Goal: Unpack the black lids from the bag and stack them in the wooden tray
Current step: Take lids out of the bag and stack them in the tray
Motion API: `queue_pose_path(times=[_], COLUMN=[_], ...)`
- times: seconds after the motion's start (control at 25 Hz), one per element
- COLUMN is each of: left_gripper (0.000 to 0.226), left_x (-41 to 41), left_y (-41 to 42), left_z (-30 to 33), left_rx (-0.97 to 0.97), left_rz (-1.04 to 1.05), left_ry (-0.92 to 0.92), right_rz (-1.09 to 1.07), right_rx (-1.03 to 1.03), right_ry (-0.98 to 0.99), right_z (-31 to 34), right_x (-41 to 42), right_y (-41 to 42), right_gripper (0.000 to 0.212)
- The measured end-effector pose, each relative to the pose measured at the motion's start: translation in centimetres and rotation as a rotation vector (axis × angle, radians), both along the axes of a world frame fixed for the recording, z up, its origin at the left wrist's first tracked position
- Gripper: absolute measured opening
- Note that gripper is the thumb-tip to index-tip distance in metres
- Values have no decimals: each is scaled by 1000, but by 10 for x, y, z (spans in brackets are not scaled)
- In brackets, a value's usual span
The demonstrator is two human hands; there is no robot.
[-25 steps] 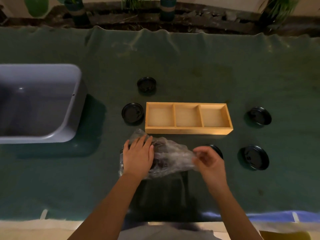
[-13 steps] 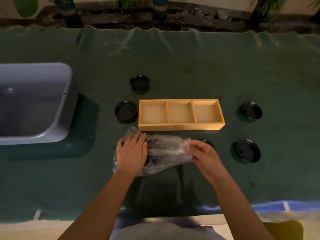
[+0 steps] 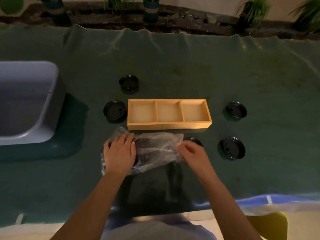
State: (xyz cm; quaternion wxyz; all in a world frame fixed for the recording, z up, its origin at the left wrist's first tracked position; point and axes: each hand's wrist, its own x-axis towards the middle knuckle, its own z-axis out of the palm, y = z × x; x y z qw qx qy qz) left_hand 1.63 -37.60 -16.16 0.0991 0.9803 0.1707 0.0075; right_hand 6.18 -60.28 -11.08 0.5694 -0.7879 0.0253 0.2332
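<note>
Clear plastic bag [image 3: 155,149] lies on the green-covered counter [image 3: 173,66], lower centre of frame, just below the wooden tray [image 3: 169,126]. Dark shapes show thru the film, prob. black lids inside, count unreadable.

Handling, as a judgement: bag is thin, crinkly, slippery film w/ no stiffness of its own, so it'll slide and bunch unless pinned. Lids look like light, thin plastic discs w/ a raised rim; prob. flex a bit, not fragile, but nested ones may cling together. Best hold: pinch the film at the open end, then take a lid by its rim w/ thumb + fingers.

Left hand [image 3: 119,153]: flat, fingers extended and close together, palm down on the bag's left part, pressing it to the counter; not gripping anything.

Right hand [image 3: 192,153]: at the bag's right end, fingers curled in; looks like it pinches the film there, but the fingertips are blurred, so grip can't be confirmed.

Tray: three compartments, all empty. Five loose lids on the counter: upper-left lid [image 3: 128,82], left lid [image 3: 115,110] just beside the tray's left end, upper-right lid [image 3: 236,109], lower-right lid [image 3: 231,147], and a half-hidden lid [image 3: 194,140] behind the right hand. Grey tub [image 3: 43,108] at frame's left edge.

Nothing stacked yet.
</note>
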Motion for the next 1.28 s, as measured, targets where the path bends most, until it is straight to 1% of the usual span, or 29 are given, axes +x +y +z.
queue_pose_path(times=[0.04, 0.08, 0.12, 0.16, 0.2, 0.24, 0.28, 0.32, 0.4, 0.44, 0.48, 0.52, 0.56, 0.6, 0.64, 0.68, 0.72, 0.76, 0.8, 0.84, 0.88, 0.92, 0.96, 1.0, 1.04, 1.12, 1.2, 1.24, 1.28], left_gripper=[43, 43, 43, 43, 43, 43, 43, 44, 44, 43, 44, 44, 46, 47, 48, 49, 49, 49, 49, 49, 49, 49, 51, 53, 56, 61, 63, 62, 62], left_x=[0, 0, -1, -1, 0, 0, 1, 1, 0, -1, -2, -2, -3, -4, -4, -5, -5, -5, -5, -7, -10, -15, -19, -24, -28, -30, -24, -21, -19], left_y=[0, 0, 0, 0, 1, 2, 2, 2, 2, 2, 3, 4, 6, 9, 11, 13, 16, 18, 20, 23, 25, 26, 27, 25, 23, 22, 23, 23, 23], left_z=[1, 2, 2, 2, 2, 1, 1, 1, 0, 0, 1, 1, 1, 1, 1, 1, 2, 6, 11, 16, 19, 21, 21, 20, 18, 12, 10, 10, 10], left_rx=[4, 5, 5, 6, 5, 4, 3, 3, 7, 9, 11, 14, 17, 16, 5, -30, -121, -263, -424, -520, -513, -407, -305, -239, -209, -176, -139, -120, -109], left_rz=[0, -2, -5, -10, -13, -14, -13, -12, -20, -32, -48, -64, -75, -83, -91, -99, -103, -88, -57, -37, -46, -83, -137, -174, -186, -165, -143, -133, -118], left_ry=[-2, -3, -2, 0, 5, 8, 8, 8, -2, -3, 4, 10, 15, 24, 33, 25, -4, -59, -132, -199, -244, -239, -194, -115, -28, 68, 122, 137, 135], right_rz=[12, 26, 74, 149, 252, 375, 491, 606, 763, 824, 883, 925, 950, 940, 858, 684, 460, 262, 169, 196, 275, 339, 376, 379, 362, 292, 238, 243, 244], right_rx=[113, 234, 372, 435, 446, 375, 245, 61, -384, -562, -704, -822, -910, -928, -839, -647, -380, -87, 187, 420, 562, 626, 653, 680, 737, 980, 1135, 1098, 926], right_ry=[-37, -4, 79, 152, 207, 229, 222, 176, -15, -113, -137, -112, -101, -130, -169, -201, -175, -81, 79, 280, 442, 551, 602, 625, 644, 766, 841, 817, 709], right_z=[0, 1, 2, 1, 1, -1, -4, -8, -17, -22, -23, -25, -24, -24, -23, -20, -16, -12, -8, -8, -10, -11, -11, -11, -12, -7, 3, 6, 9], right_x=[0, 2, 5, 9, 12, 14, 16, 18, 21, 22, 21, 19, 18, 20, 20, 20, 17, 17, 18, 18, 15, 13, 13, 15, 18, 24, 27, 25, 21], right_y=[5, 7, 7, 7, 5, 2, 3, 5, 13, 16, 17, 16, 15, 15, 16, 19, 21, 23, 25, 25, 24, 23, 21, 15, 6, -15, -35, -42, -46], right_gripper=[8, 21, 31, 36, 41, 44, 45, 48, 58, 62, 74, 88, 96, 93, 79, 56, 36, 28, 37, 57, 77, 90, 97, 99, 95, 90, 95, 96, 87])
